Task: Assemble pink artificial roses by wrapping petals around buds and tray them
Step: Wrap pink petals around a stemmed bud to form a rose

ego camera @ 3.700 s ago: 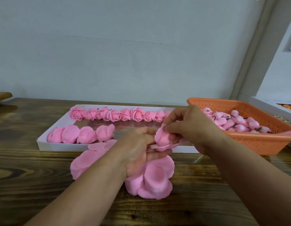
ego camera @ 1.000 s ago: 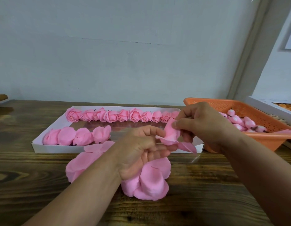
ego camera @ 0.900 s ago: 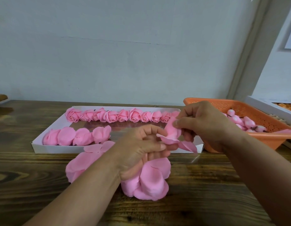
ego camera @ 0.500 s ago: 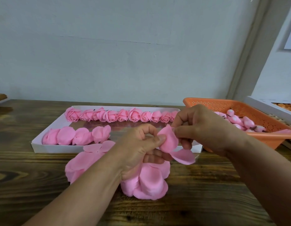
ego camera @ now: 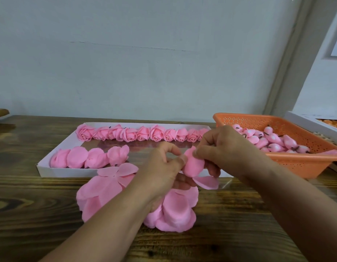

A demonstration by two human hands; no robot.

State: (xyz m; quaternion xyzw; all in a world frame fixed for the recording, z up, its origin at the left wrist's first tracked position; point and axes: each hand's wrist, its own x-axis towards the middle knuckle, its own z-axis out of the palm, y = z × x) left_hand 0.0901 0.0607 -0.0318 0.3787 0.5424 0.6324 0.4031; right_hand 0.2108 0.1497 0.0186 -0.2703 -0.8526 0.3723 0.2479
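Rose in hand: I have a part-wrapped rose (ego camera: 193, 164) up between both hands, over the tray's near wall. One petal is curled round the bud; another petal (ego camera: 207, 182) hangs loose underneath, not yet wrapped.
Left hand: my left hand (ego camera: 164, 171) has its thumb and fingers curled onto the rose's left side and base, holding it.
Right hand: my right hand (ego camera: 225, 148) pinches the top edge of the wrapped petal with curled fingertips.
Done: a back row of finished roses (ego camera: 143, 133) runs almost the full width of the tray (ego camera: 56, 172). A short second row (ego camera: 90, 157) sits at the near left; those look rounder, and I can't tell if they are finished.
Left: I judge this rose about half wrapped. Most of the tray's near row is unfilled, a pile of petals (ego camera: 107, 190) lies on the table (ego camera: 31, 224) under my wrists, and the basket (ego camera: 296, 163) holds many bare buds (ego camera: 271, 138).
Edges: the tray's near wall lies just below the rose, and the basket's rim is close beside my right wrist.
Room: the open tray floor right of the second row is just behind my hands, so I expect placing to be a short forward reach. The petal pile is touching or near my left forearm and could be dragged.
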